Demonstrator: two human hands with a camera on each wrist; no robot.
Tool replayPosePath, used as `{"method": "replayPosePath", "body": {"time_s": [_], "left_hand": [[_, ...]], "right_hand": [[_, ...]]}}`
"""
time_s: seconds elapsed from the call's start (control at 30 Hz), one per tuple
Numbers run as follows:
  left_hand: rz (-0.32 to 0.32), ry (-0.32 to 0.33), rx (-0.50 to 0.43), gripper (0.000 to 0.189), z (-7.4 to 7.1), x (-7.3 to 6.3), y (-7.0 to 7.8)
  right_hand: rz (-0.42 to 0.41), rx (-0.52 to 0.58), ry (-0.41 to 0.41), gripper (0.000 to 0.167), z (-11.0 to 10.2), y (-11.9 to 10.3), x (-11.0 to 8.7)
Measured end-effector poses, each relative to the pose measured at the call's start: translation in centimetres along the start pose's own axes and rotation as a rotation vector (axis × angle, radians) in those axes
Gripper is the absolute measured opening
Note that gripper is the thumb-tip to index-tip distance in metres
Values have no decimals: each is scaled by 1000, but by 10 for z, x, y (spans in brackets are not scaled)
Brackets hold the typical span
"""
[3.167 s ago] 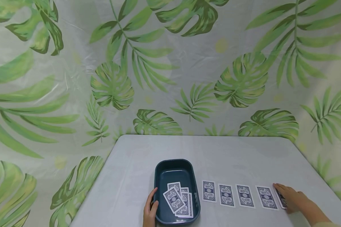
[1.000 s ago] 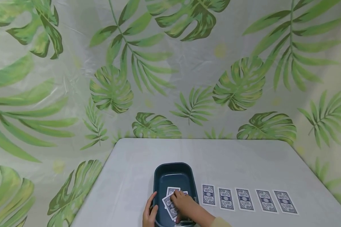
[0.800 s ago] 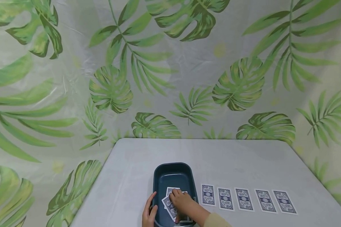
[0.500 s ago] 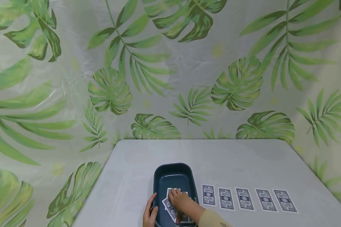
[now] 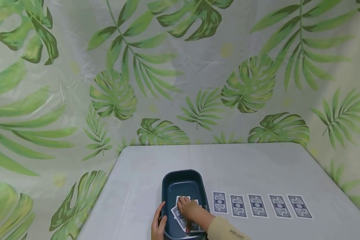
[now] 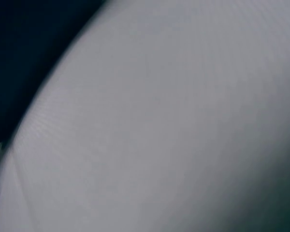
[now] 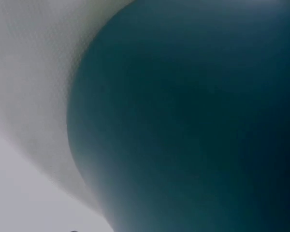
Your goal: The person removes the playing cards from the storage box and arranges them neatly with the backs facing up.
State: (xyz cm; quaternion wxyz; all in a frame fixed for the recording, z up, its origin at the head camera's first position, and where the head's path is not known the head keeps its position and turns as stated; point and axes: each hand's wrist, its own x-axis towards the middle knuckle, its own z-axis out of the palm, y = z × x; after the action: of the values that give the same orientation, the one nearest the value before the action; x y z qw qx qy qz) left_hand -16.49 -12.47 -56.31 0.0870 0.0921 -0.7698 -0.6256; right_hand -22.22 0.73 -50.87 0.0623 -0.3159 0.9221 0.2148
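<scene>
In the head view, a dark teal tray [image 5: 183, 172] stands on the white-covered table. My left hand [image 5: 158, 222] holds its left rim, with thumb and a finger at the edge. My right hand [image 5: 190, 209] reaches over the right side into the tray. Its fingers and thumb rest on overlapping blue-and-white playing cards [image 5: 181, 219], lying face down, and hide part of them. Whether it pinches one is hidden. The left wrist view catches a dark part of the tray [image 6: 29, 43]; in the right wrist view the tray [image 7: 174, 121] appears blurred. Neither wrist view shows fingers.
Right of the tray, several face-down playing cards [image 5: 238, 206] form a spaced row, the last card [image 5: 300, 206] farthest right. The white table [image 5: 228, 163] has its far edge against a leaf-patterned curtain [image 5: 204, 76]. A beige sleeve [image 5: 226, 229] covers the right forearm.
My right hand has left the rightmost card, now flat in the row, and moved left into the tray. During the last second it shifts only slightly over the cards. My left hand stays at the rim.
</scene>
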Motion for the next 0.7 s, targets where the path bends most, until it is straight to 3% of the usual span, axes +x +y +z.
{"method": "replayPosePath", "body": {"time_s": [0.3, 0.53, 0.6, 0.7], "left_hand": [[23, 4, 16, 42, 0, 0, 1], [22, 11, 27, 42, 2, 1, -3], [10, 17, 27, 41, 2, 1, -3], [-1, 20, 22, 41, 2, 2, -2]], "right_hand": [[-5, 9, -23, 99, 9, -1, 8], [-7, -57, -31, 110, 55, -7, 41], [-7, -52, -33, 108, 55, -7, 42], [-8, -46, -40, 105, 38, -4, 32]]}}
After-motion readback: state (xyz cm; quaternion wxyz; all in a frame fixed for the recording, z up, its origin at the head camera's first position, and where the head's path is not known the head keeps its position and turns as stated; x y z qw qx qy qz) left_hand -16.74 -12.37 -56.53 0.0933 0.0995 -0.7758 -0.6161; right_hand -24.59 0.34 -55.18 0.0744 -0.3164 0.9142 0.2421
